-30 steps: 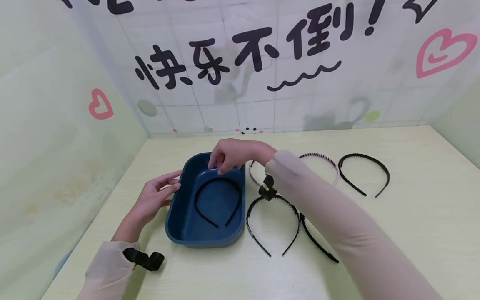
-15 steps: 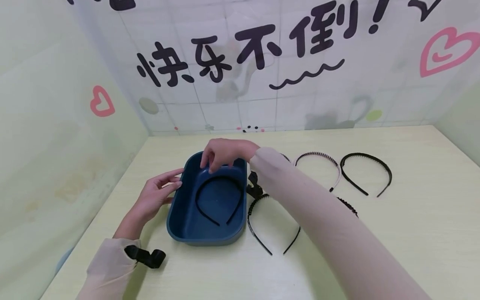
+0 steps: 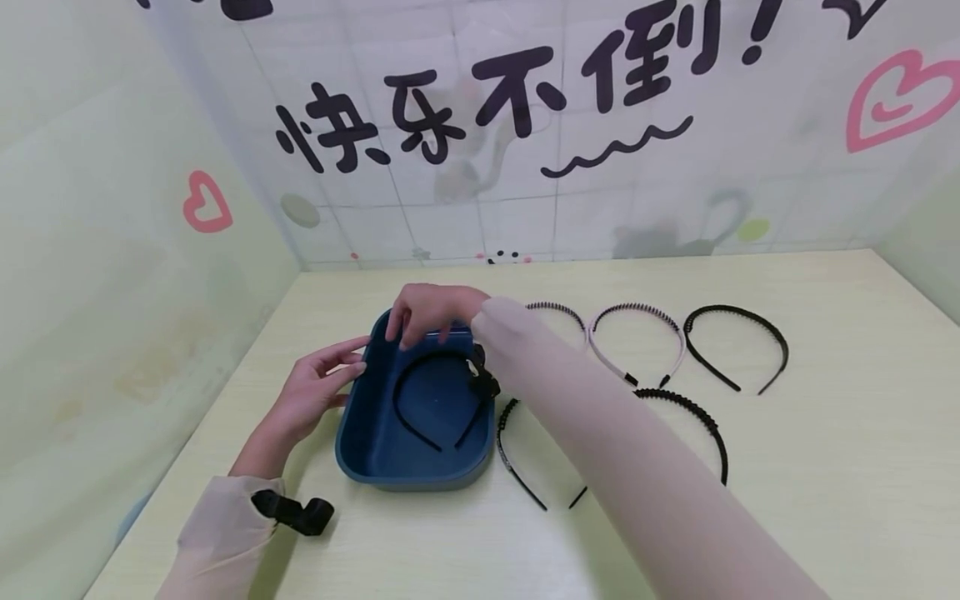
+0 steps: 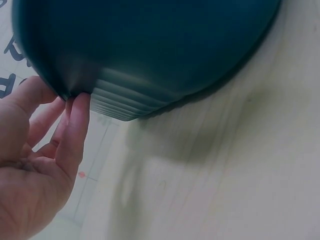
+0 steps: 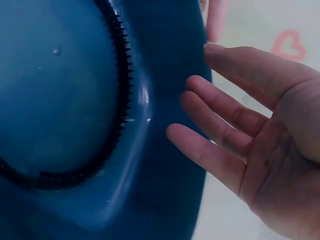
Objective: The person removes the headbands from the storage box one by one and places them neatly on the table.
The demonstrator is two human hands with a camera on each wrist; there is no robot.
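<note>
A blue plastic basin [image 3: 414, 483] stands on the table, with a black toothed headband [image 5: 123, 75] lying flat on its floor. My left hand [image 3: 311, 392] holds the basin's left rim between thumb and fingers; the left wrist view shows this pinch close up. Over the basin's far end hovers my right hand [image 3: 431, 307], its fingers loosely bent. Nothing is between those fingers in the right wrist view. Part of the headband in the basin is hidden behind the right wrist's camera [image 3: 483, 383].
Right of the basin lie several headbands: a pale one [image 3: 557, 306], a pink one [image 3: 681, 354] and a black one [image 3: 783, 342] at the back. A black headband [image 3: 722, 450] and a patterned one [image 3: 519, 479] lie nearer, partly hidden by the right sleeve [image 3: 600, 425].
My right hand has moved left across the far end of the basin, its sleeve uncovering the back headbands and covering more of the patterned one. The left hand keeps its place on the rim.
</note>
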